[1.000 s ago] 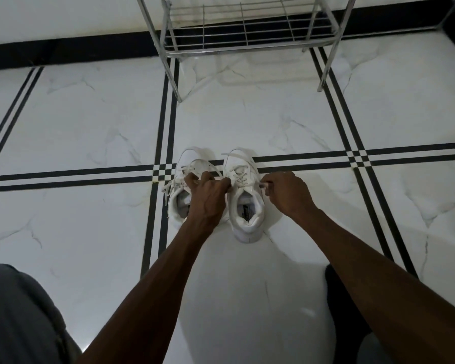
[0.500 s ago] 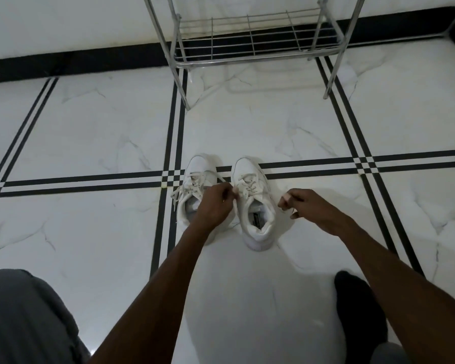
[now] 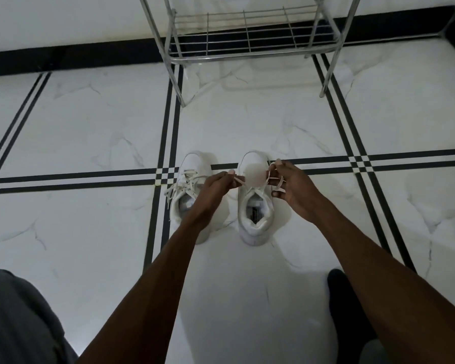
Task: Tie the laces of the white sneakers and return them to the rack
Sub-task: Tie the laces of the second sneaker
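Observation:
Two white sneakers stand side by side on the marble floor, toes pointing away from me. The left sneaker (image 3: 187, 195) has loose laces spilling over its left side. Over the right sneaker (image 3: 255, 216), my left hand (image 3: 213, 187) pinches one lace end and my right hand (image 3: 292, 187) pinches the other, with the lace looped around its fingers. Both ends are pulled apart above the shoe's tongue. The metal wire rack (image 3: 250, 40) stands beyond the shoes by the wall.
The rack's front legs (image 3: 177, 85) come down on the floor just beyond the sneakers. A black skirting strip runs along the wall. My grey-clad knee (image 3: 16, 321) is at bottom left and a dark sock-covered foot (image 3: 350, 308) at bottom right.
My right hand has moved in from the right of the right sneaker to its lace. My left hand has lifted with the other lace end. The view has tilted down slightly.

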Available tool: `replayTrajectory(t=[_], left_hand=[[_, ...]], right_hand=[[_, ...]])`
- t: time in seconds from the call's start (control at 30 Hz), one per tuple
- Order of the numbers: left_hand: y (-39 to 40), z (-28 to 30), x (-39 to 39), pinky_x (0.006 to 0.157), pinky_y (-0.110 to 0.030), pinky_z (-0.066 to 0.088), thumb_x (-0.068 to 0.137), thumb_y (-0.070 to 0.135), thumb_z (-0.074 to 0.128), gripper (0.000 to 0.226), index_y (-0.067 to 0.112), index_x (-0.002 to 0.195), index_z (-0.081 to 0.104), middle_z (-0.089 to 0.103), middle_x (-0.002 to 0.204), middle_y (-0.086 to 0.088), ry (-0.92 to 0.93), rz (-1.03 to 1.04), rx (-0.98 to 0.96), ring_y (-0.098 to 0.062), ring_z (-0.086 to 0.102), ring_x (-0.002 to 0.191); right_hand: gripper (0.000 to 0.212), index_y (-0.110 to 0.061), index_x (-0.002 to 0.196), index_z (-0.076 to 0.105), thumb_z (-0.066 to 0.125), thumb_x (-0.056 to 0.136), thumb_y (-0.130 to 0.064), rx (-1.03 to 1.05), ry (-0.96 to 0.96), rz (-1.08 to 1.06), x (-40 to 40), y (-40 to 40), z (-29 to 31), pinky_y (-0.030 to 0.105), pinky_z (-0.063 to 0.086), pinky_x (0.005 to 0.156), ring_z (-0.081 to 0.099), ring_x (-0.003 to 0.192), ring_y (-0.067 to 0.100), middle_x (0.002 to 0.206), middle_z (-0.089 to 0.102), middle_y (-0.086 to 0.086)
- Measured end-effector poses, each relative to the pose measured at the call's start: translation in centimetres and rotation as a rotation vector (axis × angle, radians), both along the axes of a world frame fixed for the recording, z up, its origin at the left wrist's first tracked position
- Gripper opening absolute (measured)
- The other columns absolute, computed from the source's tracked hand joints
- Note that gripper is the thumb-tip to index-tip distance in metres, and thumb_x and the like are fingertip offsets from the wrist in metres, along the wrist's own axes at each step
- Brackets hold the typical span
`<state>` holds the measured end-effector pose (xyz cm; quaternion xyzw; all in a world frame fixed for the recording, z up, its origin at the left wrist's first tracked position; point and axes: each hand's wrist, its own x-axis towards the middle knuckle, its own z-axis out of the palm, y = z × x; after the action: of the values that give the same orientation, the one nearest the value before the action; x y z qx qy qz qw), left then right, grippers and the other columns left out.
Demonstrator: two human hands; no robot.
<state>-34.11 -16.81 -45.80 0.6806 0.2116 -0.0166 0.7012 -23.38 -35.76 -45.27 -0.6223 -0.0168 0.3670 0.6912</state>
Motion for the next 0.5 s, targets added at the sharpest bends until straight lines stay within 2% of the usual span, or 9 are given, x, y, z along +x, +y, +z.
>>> replayTrajectory(t=[0.07, 0.13, 0.17, 0.23, 0.3, 0.4, 0.5], left_hand=[[0.5, 0.6, 0.6, 0.105, -0.03, 0.048, 0.109, 0.032, 0.038, 0.048, 0.006, 0.092, 0.075, 0.078, 0.112, -0.014, -0.04, -0.01, -0.03, -0.023, 0.071, 0.116], [0.8, 1.3, 1.4, 0.1, -0.03, 0.052, 0.109, 0.029, 0.04, 0.045, 0.012, 0.075, 0.065, 0.074, 0.105, -0.023, -0.077, -0.012, -0.061, -0.035, 0.071, 0.111], [0.9, 1.4, 1.8, 0.101, -0.034, 0.053, 0.108, 0.028, 0.042, 0.042, 0.013, 0.074, 0.06, 0.068, 0.098, -0.024, -0.089, -0.017, -0.072, -0.039, 0.069, 0.108], [0.5, 1.4, 2.4, 0.1, -0.04, 0.052, 0.108, 0.03, 0.043, 0.033, 0.011, 0.084, 0.057, 0.059, 0.094, -0.018, -0.084, -0.045, -0.057, -0.033, 0.063, 0.099], [-0.4, 1.3, 2.9, 0.092, -0.036, 0.053, 0.109, 0.031, 0.043, 0.027, 0.011, 0.096, 0.058, 0.061, 0.094, -0.008, -0.066, -0.07, -0.032, -0.023, 0.06, 0.095], [-1.5, 1.5, 3.2, 0.084, -0.03, 0.052, 0.11, 0.028, 0.043, 0.026, 0.011, 0.109, 0.063, 0.058, 0.084, 0.001, -0.082, -0.118, 0.047, -0.013, 0.057, 0.082], [-0.9, 1.0, 3.1, 0.083, -0.031, 0.052, 0.11, 0.023, 0.044, 0.024, 0.015, 0.125, 0.061, 0.054, 0.082, 0.002, -0.098, -0.129, 0.113, -0.011, 0.053, 0.078]], right_hand=[[0.023, -0.024, 0.102, 0.069, 0.05, 0.101, -0.038, -0.029, -0.034, 0.024, 0.2, 0.1, 0.1, 0.039, 0.042, 0.077, 0.062, 0.093, 0.018, 0.103, 0.069, 0.0], [0.024, -0.025, 0.112, 0.071, 0.05, 0.102, -0.031, -0.06, -0.079, 0.056, 0.4, 0.3, 0.1, 0.04, 0.041, 0.077, 0.059, 0.093, 0.021, 0.109, 0.069, 0.004], [0.026, -0.027, 0.116, 0.07, 0.049, 0.102, -0.024, -0.073, -0.101, 0.07, 0.4, 0.4, 0.1, 0.039, 0.041, 0.075, 0.057, 0.092, 0.022, 0.11, 0.067, 0.006], [0.039, -0.03, 0.123, 0.068, 0.044, 0.101, -0.008, -0.099, -0.147, 0.086, 0.5, 0.7, 0.0, 0.035, 0.043, 0.069, 0.052, 0.086, 0.021, 0.105, 0.062, 0.008], [0.045, -0.031, 0.129, 0.064, 0.044, 0.1, -0.002, -0.12, -0.17, 0.093, 0.5, 0.9, 0.0, 0.032, 0.044, 0.068, 0.053, 0.083, 0.018, 0.101, 0.065, 0.004], [0.04, -0.032, 0.131, 0.061, 0.051, 0.101, -0.008, -0.14, -0.165, 0.099, 0.5, 1.0, -0.1, 0.03, 0.046, 0.068, 0.062, 0.084, 0.013, 0.093, 0.074, -0.005], [0.028, -0.022, 0.122, 0.06, 0.059, 0.096, -0.011, -0.163, -0.127, 0.013, 0.8, 1.2, -0.4, 0.029, 0.047, 0.064, 0.066, 0.084, 0.017, 0.094, 0.079, 0.002]])
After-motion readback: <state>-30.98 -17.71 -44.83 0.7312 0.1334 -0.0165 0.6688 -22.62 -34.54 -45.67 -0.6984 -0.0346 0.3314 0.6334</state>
